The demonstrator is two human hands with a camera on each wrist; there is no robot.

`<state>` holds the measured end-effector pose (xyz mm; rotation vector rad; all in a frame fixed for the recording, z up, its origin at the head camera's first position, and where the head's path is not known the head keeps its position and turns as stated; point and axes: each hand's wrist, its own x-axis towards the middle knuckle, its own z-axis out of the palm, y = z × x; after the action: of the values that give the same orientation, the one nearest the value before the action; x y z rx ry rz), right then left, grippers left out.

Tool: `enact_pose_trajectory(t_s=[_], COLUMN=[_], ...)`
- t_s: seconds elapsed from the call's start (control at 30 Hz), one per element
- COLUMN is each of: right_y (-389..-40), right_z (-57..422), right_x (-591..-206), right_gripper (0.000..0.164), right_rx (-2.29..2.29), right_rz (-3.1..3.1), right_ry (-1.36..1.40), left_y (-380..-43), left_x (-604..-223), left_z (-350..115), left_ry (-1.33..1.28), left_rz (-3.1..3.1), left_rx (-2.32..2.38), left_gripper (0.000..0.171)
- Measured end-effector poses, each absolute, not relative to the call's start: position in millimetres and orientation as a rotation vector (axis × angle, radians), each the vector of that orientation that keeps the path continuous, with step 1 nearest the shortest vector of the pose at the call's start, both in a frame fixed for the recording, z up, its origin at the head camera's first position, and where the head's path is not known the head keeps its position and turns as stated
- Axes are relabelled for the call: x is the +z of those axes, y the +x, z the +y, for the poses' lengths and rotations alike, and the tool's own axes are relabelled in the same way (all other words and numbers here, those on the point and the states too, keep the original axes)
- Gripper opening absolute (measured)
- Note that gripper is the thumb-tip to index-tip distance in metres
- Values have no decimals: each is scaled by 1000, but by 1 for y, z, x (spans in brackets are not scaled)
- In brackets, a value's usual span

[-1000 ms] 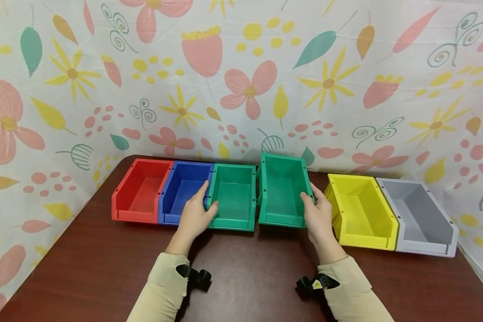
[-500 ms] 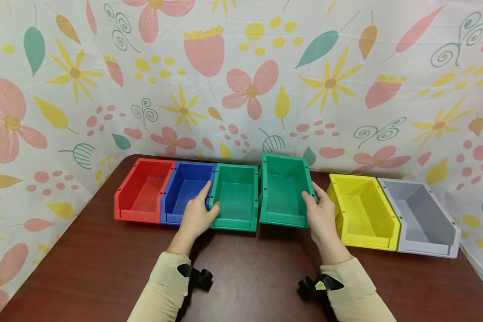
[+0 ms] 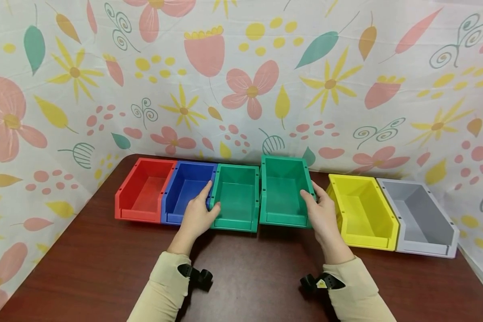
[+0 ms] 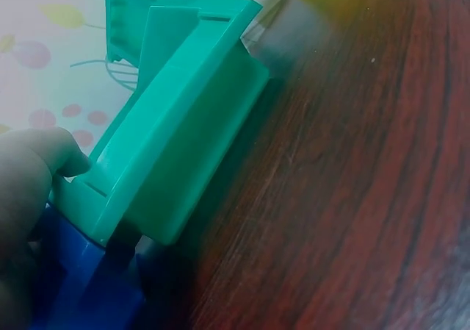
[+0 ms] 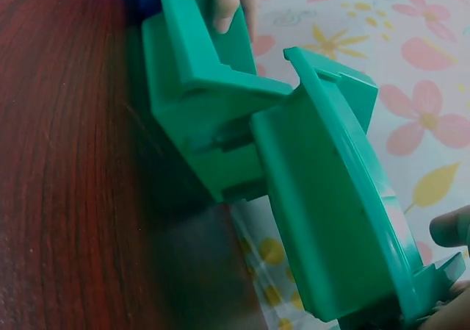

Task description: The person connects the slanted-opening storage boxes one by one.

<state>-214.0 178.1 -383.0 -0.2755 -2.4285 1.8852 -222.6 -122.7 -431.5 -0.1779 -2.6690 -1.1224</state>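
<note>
Two green plastic storage bins stand side by side in the head view. My left hand (image 3: 197,213) grips the left wall of the left green bin (image 3: 235,201), thumb over its rim, fingers toward the blue bin (image 3: 187,188). My right hand (image 3: 323,214) holds the right wall of the other green bin (image 3: 285,190), thumb inside the rim and fingers outside. That bin sits higher than its neighbour, its left side right at the neighbour's right wall. In the right wrist view, this held bin (image 5: 330,198) is raised off the table and overlaps the left green bin (image 5: 198,117).
A red bin (image 3: 145,190) stands left of the blue one. To the right, a yellow bin (image 3: 362,210) and a grey bin (image 3: 418,219) stand together, with a gap before the held bin. Flower-patterned cloth (image 3: 241,53) hangs behind the brown table (image 3: 249,277).
The right green bin has come down slightly in my right hand, beside the left one. My left hand keeps its hold on the left green bin.
</note>
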Motion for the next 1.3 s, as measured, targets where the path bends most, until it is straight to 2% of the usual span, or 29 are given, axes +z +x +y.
enact_pose_trajectory(t_s=[0.27,0.5,0.73,0.93,1.3], right_y=[-212,-210,-213,-217,-227], right_z=[183,183,167,144,124], right_x=[-382,-378,-369,-365,-376], right_gripper=[64,62,51,45,51], right_rx=[1811,1678,1279,1158,1156], right_rz=[-2461,-2483,-2481,-2451,-2681], right_ry=[-195,-124,175,469,652], left_y=[-225,-224,-222,-223,-223], left_x=[-434,-438,-434,-433,-432], left_z=[-123,-122,-124,-126,-126], left_ry=[-185,-173,-164,-171,-160], left_rz=[-2673,-2680,-2676,-2679,-2700], left_rx=[-1135,-1145,-1153,-1157,-1141], left_gripper=[68,68,68,68,69])
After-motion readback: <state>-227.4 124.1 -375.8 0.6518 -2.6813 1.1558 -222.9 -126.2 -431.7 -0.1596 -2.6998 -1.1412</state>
